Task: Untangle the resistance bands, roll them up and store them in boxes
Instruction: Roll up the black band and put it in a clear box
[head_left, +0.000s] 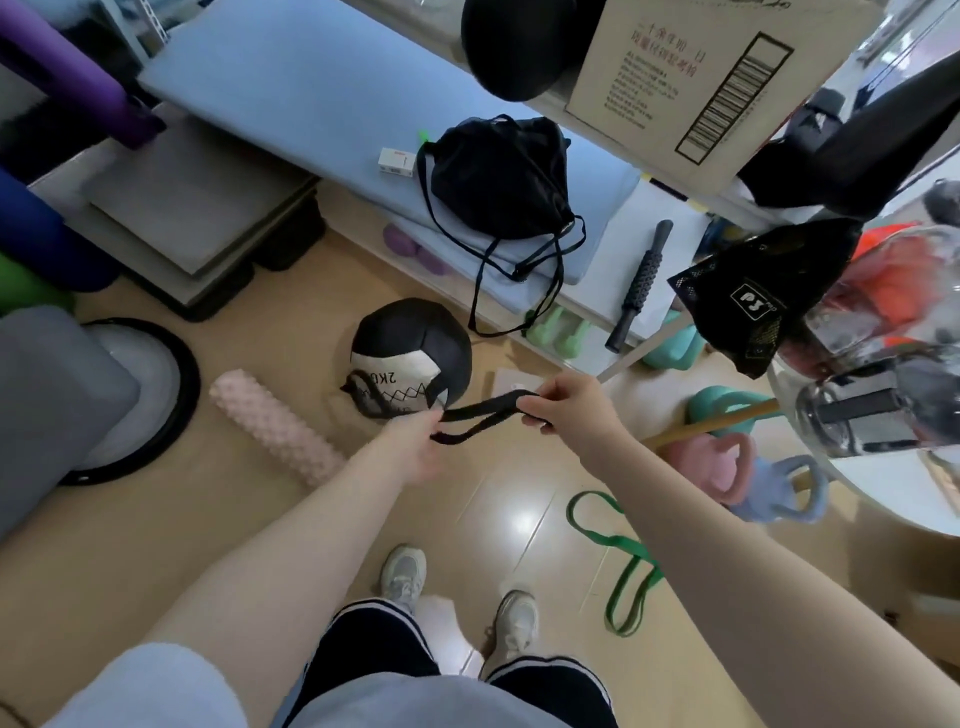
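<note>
A black resistance band (480, 415) hangs in the air at the middle of the frame, held between 2 hands above the wooden floor (291, 519). Its long axis runs roughly left to right, tilted slightly so the right end sits higher. The left hand (415, 447) pinches the band's left end with curled fingers; the right hand (566, 405) grips the right end, fingers folded round it. Between them the band opens into a narrow loop, its lower strand sagging toward the left hand. A green resistance band (621, 561) lies on the floor at lower right, its long axis running from upper left to lower right. A 2KG medicine ball (410, 358) sits just above the hands.
</note>
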